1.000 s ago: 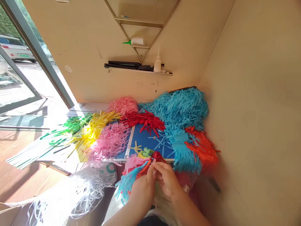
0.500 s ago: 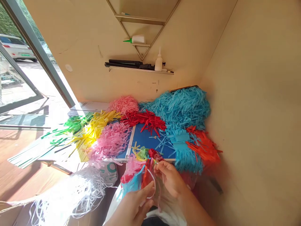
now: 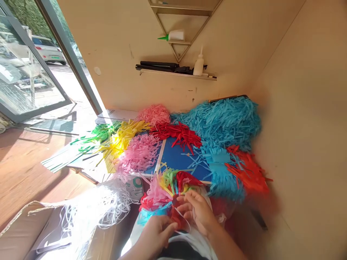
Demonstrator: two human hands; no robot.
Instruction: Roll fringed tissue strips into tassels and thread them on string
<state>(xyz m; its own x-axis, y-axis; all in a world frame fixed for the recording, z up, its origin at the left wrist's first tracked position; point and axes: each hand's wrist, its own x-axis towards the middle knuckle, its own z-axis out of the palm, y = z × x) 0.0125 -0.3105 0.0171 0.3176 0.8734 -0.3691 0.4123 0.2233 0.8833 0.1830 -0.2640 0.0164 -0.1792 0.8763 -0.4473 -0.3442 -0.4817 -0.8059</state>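
Note:
My two hands work close together at the bottom of the view on a multicoloured paper-strip bundle with pink, yellow, green, red and blue fringes. My left hand is closed, pinching the bundle's lower red part and a thin white strip. My right hand is closed too, its fingers gripping the bundle's gathered neck from the right. The bundle hangs just in front of the blue board.
Heaps of cut paper cover the low board: blue pile, red pile, orange pile, pink pile, yellow strips, green strips. White strips spill over a cardboard box. A wall shelf carries glue bottles.
The view has shifted right and down. My left hand has moved up to the bundle's base beside my right hand, and the bundle's fringes now fan out above both hands.

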